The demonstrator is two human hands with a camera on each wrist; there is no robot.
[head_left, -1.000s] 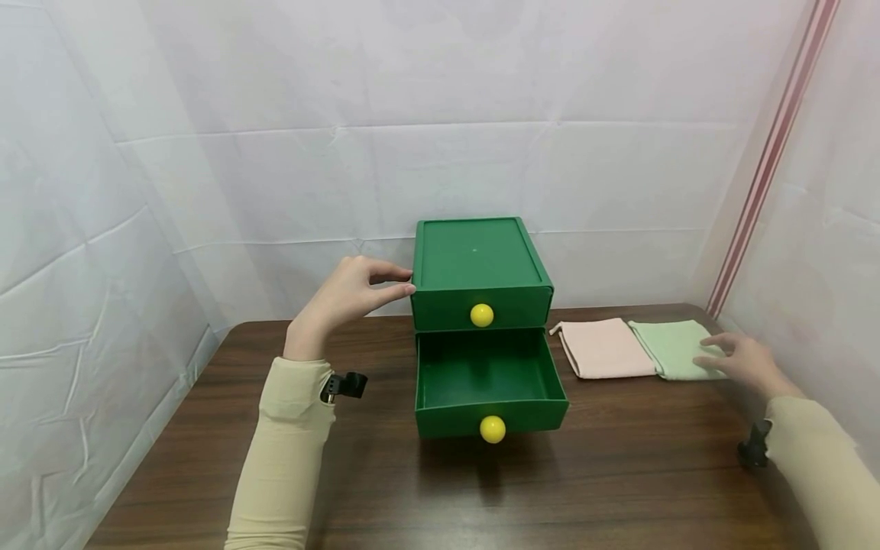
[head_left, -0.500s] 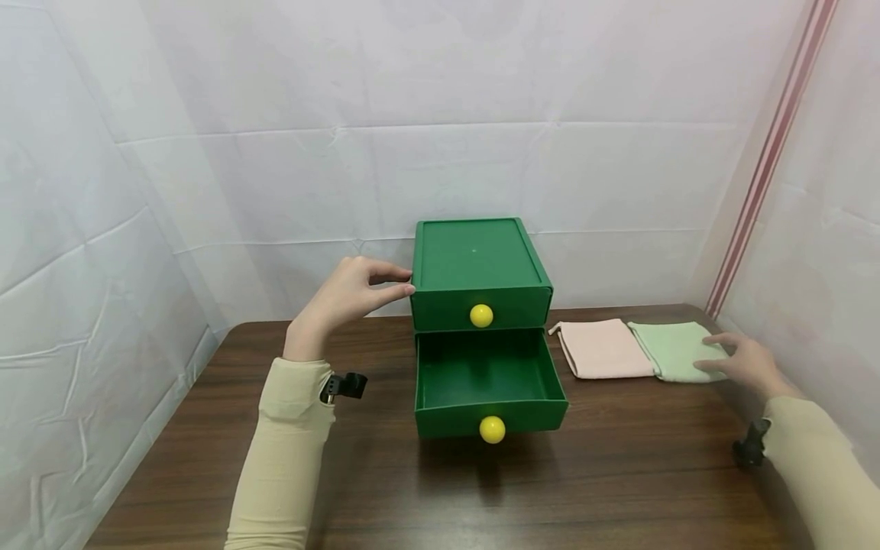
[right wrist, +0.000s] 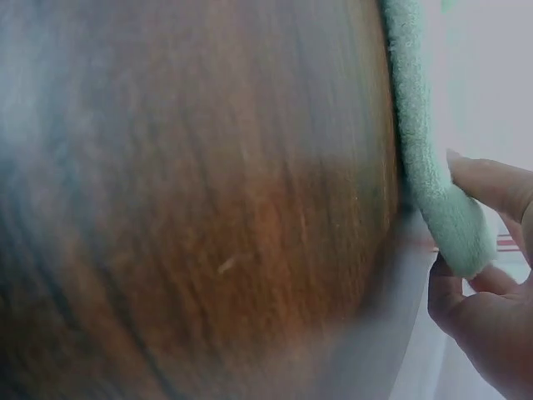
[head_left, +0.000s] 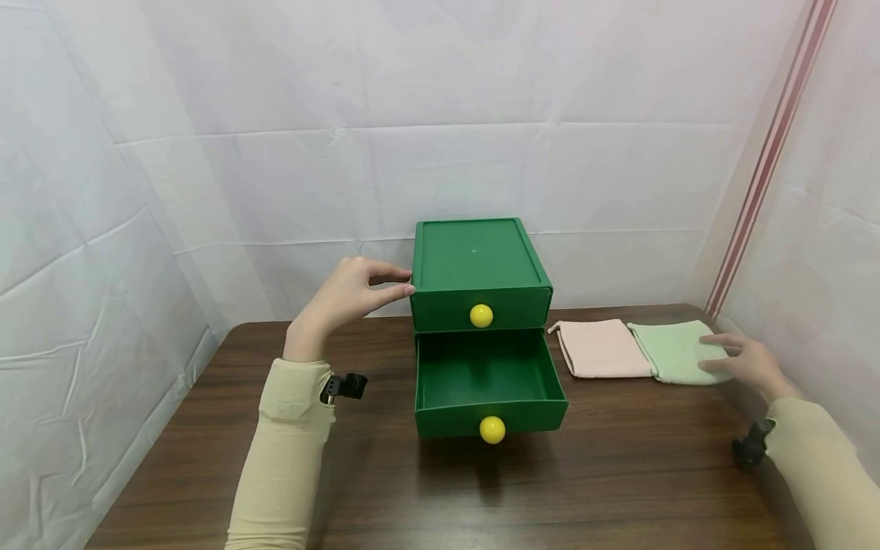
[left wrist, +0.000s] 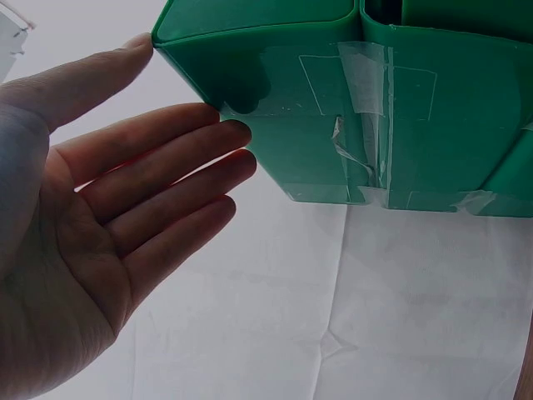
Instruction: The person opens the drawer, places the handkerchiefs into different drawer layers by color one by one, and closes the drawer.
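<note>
Here, left hand [head_left: 347,294]: straight fingers rest against the green plastic 2-drawer box [head_left: 479,263], grip open.
Right hand [head_left: 751,360]: pinches folded pale-green cloth [head_left: 677,347] at the tabletop's [head_left: 619,466] right edge.
Lower drawer [head_left: 490,382]: pulled out.

We see a small green drawer unit [head_left: 481,263] standing upright at the far middle of the bench, with two drawers, each bearing a round yellow knob. Its upper drawer [head_left: 481,309] is shut; its lower drawer [head_left: 490,378] is pulled out toward us and shows a bare green inside. Clear tape runs down the unit's left side. To its right, at the far right of the bench, a folded pale green cloth [head_left: 677,350] lies flat, just beside a folded pink cloth [head_left: 601,347].
</note>
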